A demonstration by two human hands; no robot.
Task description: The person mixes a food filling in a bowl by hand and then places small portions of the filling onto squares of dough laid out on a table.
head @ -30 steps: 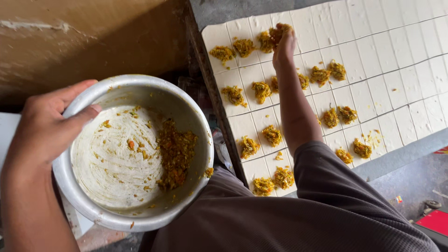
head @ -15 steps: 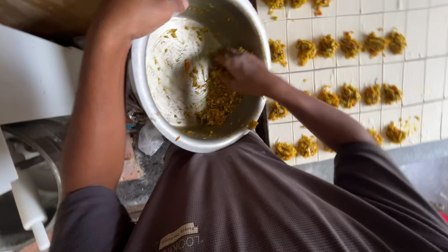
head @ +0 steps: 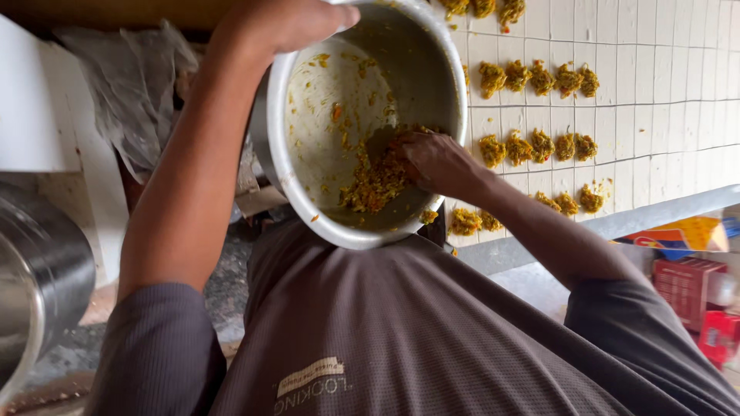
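My left hand [head: 274, 27] grips the rim of a round metal bowl [head: 281, 146] and holds it tilted against my body. Inside the bowl lies a small heap of yellow-orange filling [head: 374, 181], with smears on the wall. My right hand [head: 432, 158] is down in the bowl, fingers curled into that filling. To the right, a white sheet of dough [head: 655, 85] cut into small rectangles carries several dollops of the same filling [head: 539, 146] in rows.
A large steel pot [head: 38, 277] stands at the lower left. Crumpled grey plastic [head: 131, 85] lies behind the bowl. The table's metal edge [head: 655, 212] runs below the dough. Red and orange boxes [head: 690, 270] sit low on the right.
My right hand came back from the far dough pieces into the bowl and now digs into the filling. The view swung left and down, with the bowl held closer.
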